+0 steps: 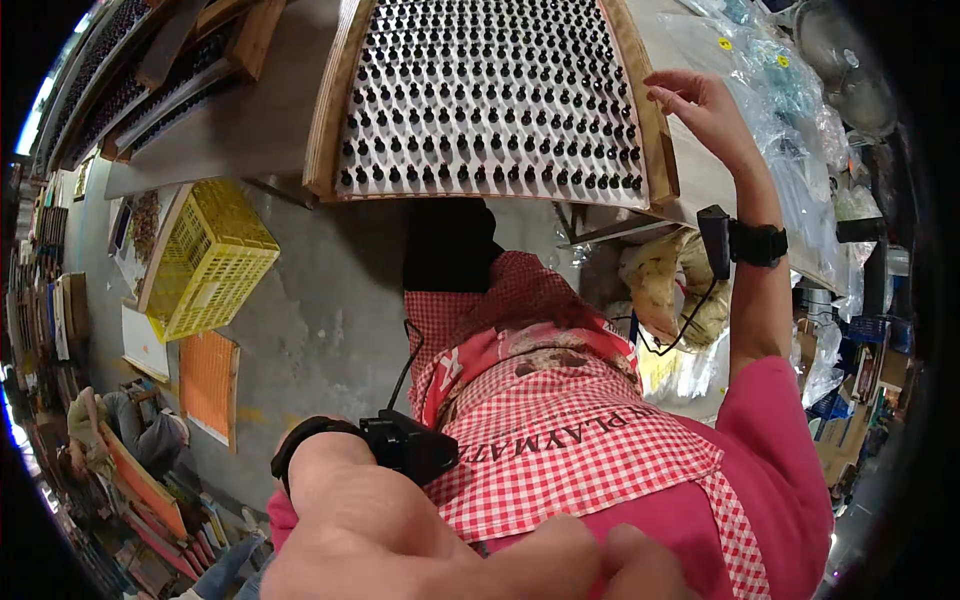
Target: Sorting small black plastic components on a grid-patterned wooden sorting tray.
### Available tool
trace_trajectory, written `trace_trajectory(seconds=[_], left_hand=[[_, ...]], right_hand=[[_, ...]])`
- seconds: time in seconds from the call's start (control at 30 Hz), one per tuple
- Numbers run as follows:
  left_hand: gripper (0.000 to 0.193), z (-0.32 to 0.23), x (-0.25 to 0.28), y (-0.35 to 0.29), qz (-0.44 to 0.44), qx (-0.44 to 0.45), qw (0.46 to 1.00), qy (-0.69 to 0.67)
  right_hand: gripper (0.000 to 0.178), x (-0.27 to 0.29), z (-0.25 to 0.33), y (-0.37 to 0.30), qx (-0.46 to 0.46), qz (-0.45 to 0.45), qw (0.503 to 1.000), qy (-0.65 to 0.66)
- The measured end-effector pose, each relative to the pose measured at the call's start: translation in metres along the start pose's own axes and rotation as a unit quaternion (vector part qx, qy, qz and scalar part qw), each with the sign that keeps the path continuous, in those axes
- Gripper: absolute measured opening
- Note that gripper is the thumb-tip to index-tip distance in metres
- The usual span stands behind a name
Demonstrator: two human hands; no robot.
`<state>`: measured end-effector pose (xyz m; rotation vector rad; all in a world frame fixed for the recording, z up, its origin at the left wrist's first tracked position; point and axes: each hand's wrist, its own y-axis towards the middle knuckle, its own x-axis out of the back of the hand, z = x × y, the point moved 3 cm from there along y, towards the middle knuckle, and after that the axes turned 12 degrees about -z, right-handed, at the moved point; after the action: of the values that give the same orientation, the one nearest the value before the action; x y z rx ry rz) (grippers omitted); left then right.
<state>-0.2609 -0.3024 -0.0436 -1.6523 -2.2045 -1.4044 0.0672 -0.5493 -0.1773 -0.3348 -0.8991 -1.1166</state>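
Note:
A wooden-framed board (327, 150) lies on the table ahead of me, its white face covered with rows of small black knob-like pieces (480, 110). At the board's right rail, my right hand (700, 110) hovers with its fingers stretched out and apart, nothing visible in them. Whether a fingertip touches the wood I cannot tell. Close to the camera, in front of my chest, my left hand (450, 545) is bent inward. Its fingertips run out of the lower edge, so what they hold, if anything, is hidden.
More wooden frames with black pieces (190, 70) are stacked at the far left. A yellow plastic crate (215, 265) and an orange panel (209, 385) stand on the floor below. Clear plastic bags (800, 110) cover the table's right side. Another person (150, 430) sits at lower left.

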Motion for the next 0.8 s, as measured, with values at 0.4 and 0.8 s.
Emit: trace_trajectory(seconds=[0.4, 0.8], left_hand=[[0.04, 0.007, -0.001, 0.009, 0.108, -0.139, 0.977, -0.117], [0.024, 0.259, -0.028, -0.016, -0.258, 0.177, 0.927, 0.209]], right_hand=[[0.028, -0.005, -0.016, 0.012, 0.007, -0.048, 0.999, -0.004], [0.026, -0.027, -0.024, 0.025, 0.013, -0.104, 0.982, -0.155]])
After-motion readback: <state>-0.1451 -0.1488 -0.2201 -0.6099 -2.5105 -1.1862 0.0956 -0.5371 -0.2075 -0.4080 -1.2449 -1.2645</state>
